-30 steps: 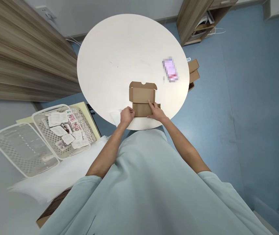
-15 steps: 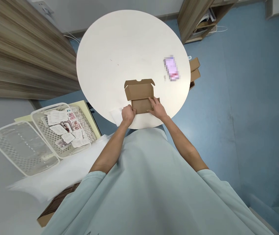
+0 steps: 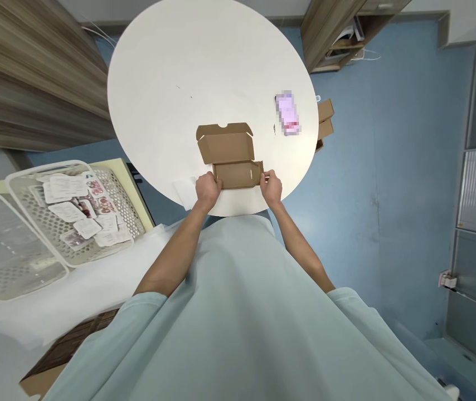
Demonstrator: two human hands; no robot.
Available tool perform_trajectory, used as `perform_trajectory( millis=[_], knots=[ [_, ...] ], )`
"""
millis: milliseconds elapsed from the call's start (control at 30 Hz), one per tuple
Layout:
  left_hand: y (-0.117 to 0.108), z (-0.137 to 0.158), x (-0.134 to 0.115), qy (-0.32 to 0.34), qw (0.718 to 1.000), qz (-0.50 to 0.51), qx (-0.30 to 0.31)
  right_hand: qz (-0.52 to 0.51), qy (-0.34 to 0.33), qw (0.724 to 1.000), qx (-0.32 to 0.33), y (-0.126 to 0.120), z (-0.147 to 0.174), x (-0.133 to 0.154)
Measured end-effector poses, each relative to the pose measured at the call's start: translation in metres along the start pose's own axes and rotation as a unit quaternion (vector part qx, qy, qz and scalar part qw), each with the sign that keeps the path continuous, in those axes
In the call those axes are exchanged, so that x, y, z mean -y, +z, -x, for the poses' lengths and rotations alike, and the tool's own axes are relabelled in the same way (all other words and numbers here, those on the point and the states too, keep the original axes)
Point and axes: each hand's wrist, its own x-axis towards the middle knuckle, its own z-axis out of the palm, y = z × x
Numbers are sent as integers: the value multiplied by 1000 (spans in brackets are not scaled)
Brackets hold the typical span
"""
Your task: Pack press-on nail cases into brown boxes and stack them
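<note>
A small brown cardboard box point(image 3: 234, 175) lies near the front edge of the round white table point(image 3: 171, 50), its lid flap point(image 3: 226, 146) standing unfolded on the far side. My left hand point(image 3: 208, 190) is closed around the box's left end, with the thumb along the inner wall. At the other end my right hand point(image 3: 271, 188) pinches the right side flap, which leans outward. Beside my left hand lies a thin white sheet or bag point(image 3: 185, 192), partly hidden.
A pixelated pink phone-like item point(image 3: 288, 114) lies on the table's right side. White plastic baskets point(image 3: 131, 231) stand at the left, one with several printed packets point(image 3: 68, 185). Cardboard boxes point(image 3: 325, 120) sit beyond the table's right edge. A larger carton point(image 3: 45, 379) is at lower left.
My right hand has moved from over the box's inside to its right end, and the right flap now lies folded outward. My left hand keeps its grip. The view has shifted slightly.
</note>
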Motion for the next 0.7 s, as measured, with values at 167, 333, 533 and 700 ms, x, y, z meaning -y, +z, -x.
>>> perform_trajectory(
  millis=[167,333,533,700],
  knots=[
    [2,-2,-3,4,1000,-8,-4,44,-7,998,53,9,14,26],
    [5,-2,-4,18,1000,-6,-12,52,-58,996,52,24,15,31],
    [4,-1,-5,4,1000,9,-2,18,12,998,63,24,-4,19],
    [6,-1,-7,7,1000,3,-11,107,21,990,85,24,-15,21]
  ],
)
